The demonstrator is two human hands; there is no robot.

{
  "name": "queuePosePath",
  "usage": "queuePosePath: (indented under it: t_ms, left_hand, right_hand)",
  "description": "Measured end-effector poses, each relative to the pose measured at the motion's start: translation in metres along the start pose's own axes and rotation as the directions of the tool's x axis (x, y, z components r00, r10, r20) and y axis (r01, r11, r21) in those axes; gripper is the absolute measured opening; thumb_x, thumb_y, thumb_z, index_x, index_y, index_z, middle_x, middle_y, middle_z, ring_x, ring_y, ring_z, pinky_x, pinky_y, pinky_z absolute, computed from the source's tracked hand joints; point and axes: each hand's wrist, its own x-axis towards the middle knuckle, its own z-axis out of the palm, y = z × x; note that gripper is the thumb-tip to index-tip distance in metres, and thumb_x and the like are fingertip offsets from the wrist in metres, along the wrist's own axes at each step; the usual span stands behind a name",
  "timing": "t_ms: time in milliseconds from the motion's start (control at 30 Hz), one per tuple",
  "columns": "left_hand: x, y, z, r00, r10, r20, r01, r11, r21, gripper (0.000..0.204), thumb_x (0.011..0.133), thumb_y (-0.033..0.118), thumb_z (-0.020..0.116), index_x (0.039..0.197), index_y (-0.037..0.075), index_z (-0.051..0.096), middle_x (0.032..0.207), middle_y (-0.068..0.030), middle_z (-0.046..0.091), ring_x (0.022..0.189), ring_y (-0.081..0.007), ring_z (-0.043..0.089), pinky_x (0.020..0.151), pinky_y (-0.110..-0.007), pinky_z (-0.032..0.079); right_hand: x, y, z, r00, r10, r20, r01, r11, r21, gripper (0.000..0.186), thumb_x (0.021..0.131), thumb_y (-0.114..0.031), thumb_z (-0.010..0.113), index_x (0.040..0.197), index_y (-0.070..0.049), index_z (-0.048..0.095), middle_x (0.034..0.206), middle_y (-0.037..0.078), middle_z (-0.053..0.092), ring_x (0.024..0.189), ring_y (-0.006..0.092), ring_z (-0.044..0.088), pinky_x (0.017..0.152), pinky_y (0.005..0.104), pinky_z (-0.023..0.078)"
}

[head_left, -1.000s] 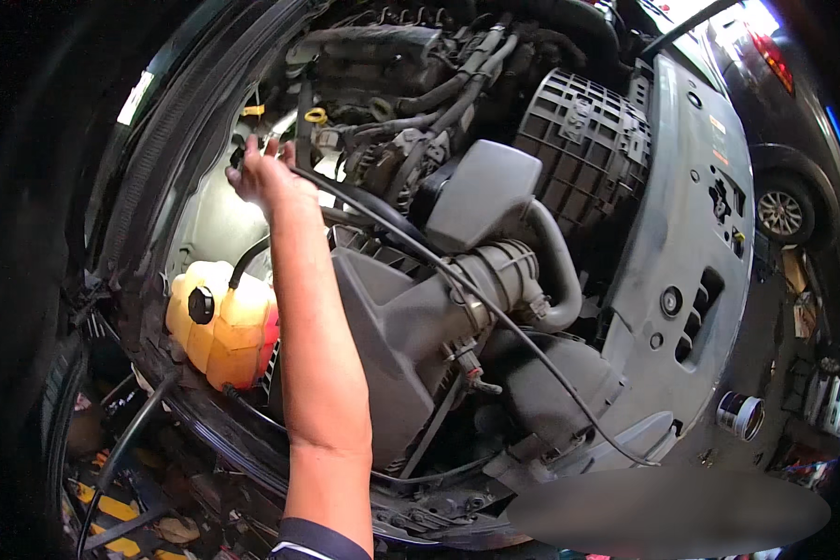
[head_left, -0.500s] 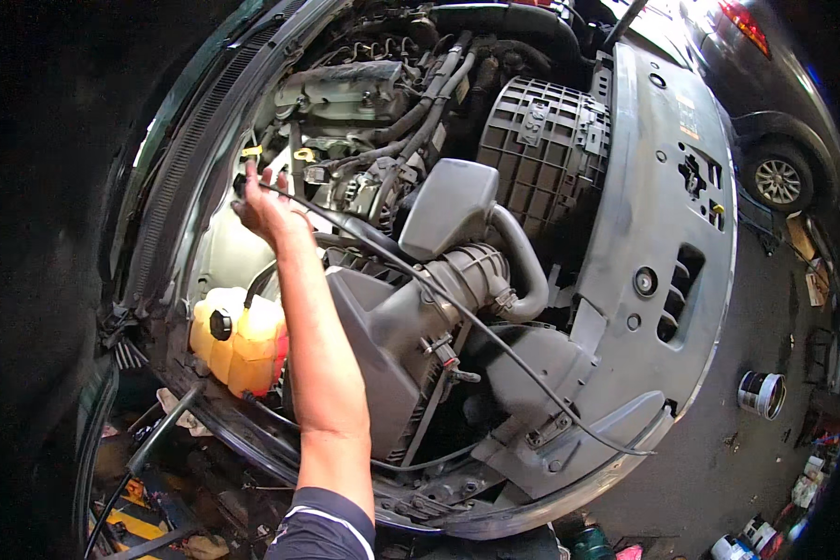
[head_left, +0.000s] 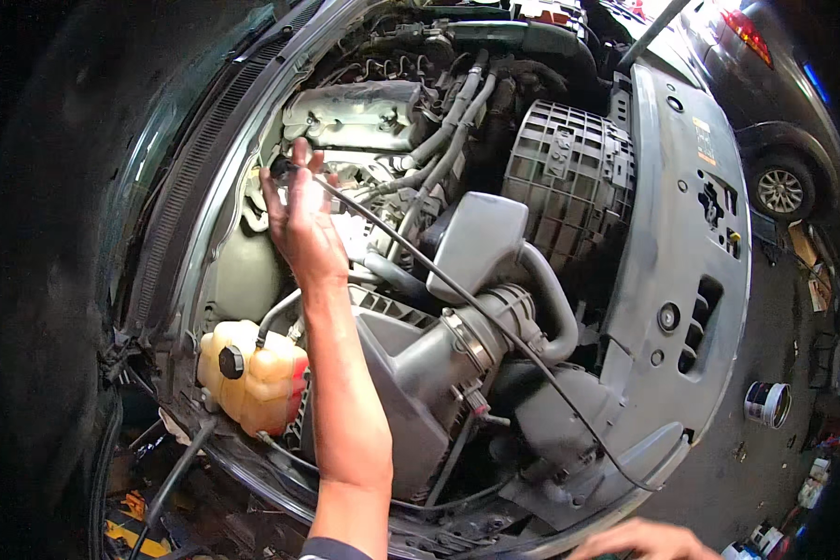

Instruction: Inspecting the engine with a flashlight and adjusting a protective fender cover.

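My left hand [head_left: 306, 219] is raised over the engine bay, its fingers partly spread around a small dark end piece. From this piece a long black cable [head_left: 497, 324] runs across the bay to the front corner. Bright light falls on the palm and the engine parts beyond it. Beyond the fingertips lies the grey engine cover [head_left: 353, 114]. Below the hand sits the yellowish fluid reservoir [head_left: 252, 383] with a black cap, next to my forearm. My right hand [head_left: 646, 539] shows only partly at the bottom edge, its visible fingers stretched out over the front bumper's corner.
A black air filter housing [head_left: 392, 373] with a ribbed intake hose [head_left: 499, 322] fills the near bay. A slatted fan shroud [head_left: 569, 177] stands behind the grey front panel [head_left: 686, 243]. Another car's wheel [head_left: 779, 187] and a bucket [head_left: 767, 404] are on the right.
My left hand has moved right, over the engine, with the cable end; the light has shifted from the reservoir toward the engine. My right hand has come in at the bottom edge.
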Motion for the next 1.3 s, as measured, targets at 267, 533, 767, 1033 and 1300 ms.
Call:
queuePosePath:
  t_ms: [267,533,767,1033,1300]
  left_hand:
    - [0.000,0.000,0.008,0.992,0.017,0.124,-0.049,0.964,0.262,0.071,0.099,0.009,0.054,0.156,-0.002,0.012,0.135,-0.0222,0.058,0.109,-0.0190,0.061,0.094,-0.033,0.048]
    - [-0.011,-0.007,0.016,0.978,-0.028,0.209,-0.040,0.948,0.314,0.070,0.097,0.004,0.051,0.157,0.005,0.017,0.108,-0.0090,0.066,0.079,-0.0074,0.060,0.070,-0.023,0.051]
    - [-0.017,-0.022,0.017,0.913,0.109,0.393,-0.331,0.760,0.559,0.073,0.083,0.002,0.055,0.150,-0.004,0.029,0.089,-0.0124,0.064,0.076,-0.0209,0.064,0.077,-0.034,0.053]
    - [-0.020,-0.024,0.024,0.915,0.099,0.390,-0.356,0.649,0.672,0.080,0.089,0.013,0.064,0.154,-0.005,0.022,0.111,-0.0192,0.059,0.105,-0.0319,0.058,0.095,-0.042,0.045]
    - [-0.026,-0.042,0.037,0.863,0.229,0.450,-0.499,0.527,0.688,0.058,0.093,0.019,0.062,0.143,-0.002,0.044,0.105,-0.0156,0.056,0.097,-0.0297,0.056,0.087,-0.043,0.045]
  right_hand:
    - [0.202,-0.123,-0.144,0.342,-0.853,-0.393,0.154,0.464,-0.872,0.040,0.088,0.007,0.062,0.126,-0.004,0.059,0.095,0.012,0.062,0.073,0.0227,0.061,0.066,0.0327,0.052]
    - [0.320,-0.192,-0.197,0.445,-0.836,-0.320,0.252,0.460,-0.852,0.068,0.091,-0.008,0.067,0.152,-0.019,0.039,0.105,0.011,0.064,0.066,0.0213,0.060,0.063,0.0345,0.052]
    - [0.348,-0.199,-0.206,0.371,-0.925,-0.076,0.302,0.197,-0.933,0.064,0.078,0.002,0.066,0.140,-0.007,0.053,0.100,0.015,0.060,0.076,0.0251,0.061,0.064,0.0329,0.050]
    - [0.366,-0.195,-0.217,0.408,-0.832,-0.375,0.293,0.508,-0.810,0.055,0.084,0.000,0.064,0.138,-0.006,0.054,0.128,0.009,0.062,0.105,0.0172,0.062,0.082,0.0282,0.049]
    - [0.380,-0.200,-0.223,0.230,-0.812,-0.536,0.470,0.576,-0.669,0.056,0.102,-0.034,0.058,0.149,-0.008,0.043,0.099,0.007,0.066,0.071,0.0045,0.055,0.063,0.0188,0.044]
